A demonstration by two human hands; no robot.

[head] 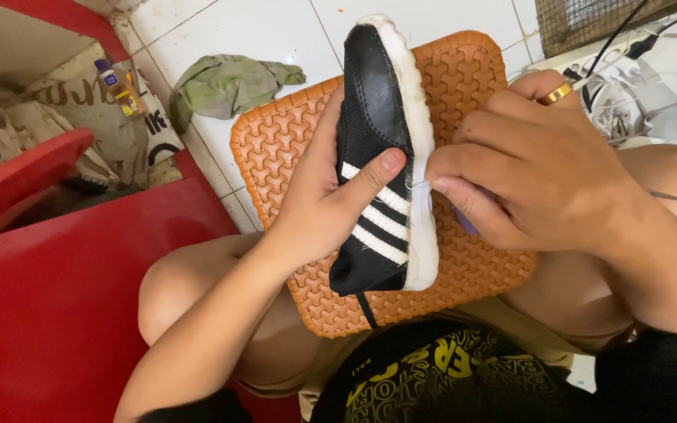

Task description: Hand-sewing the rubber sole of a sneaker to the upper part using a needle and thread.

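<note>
A black sneaker (378, 133) with white stripes and a white sole lies on its side on an orange textured rubber sheet (276, 149) resting on my lap. My left hand (327, 200) grips the sneaker's upper, thumb pressed over the stripes. My right hand (526, 168), a gold ring on one finger, pinches a thin needle or thread at the seam between upper and sole. A purple object shows partly under the right fingers; its kind is unclear.
A green rag (225, 82) lies on the white tiled floor beyond the sheet. A small bottle (119, 88) stands at the upper left by bags. A red surface (48, 290) fills the left. White sandals and cables (628, 86) sit at the upper right.
</note>
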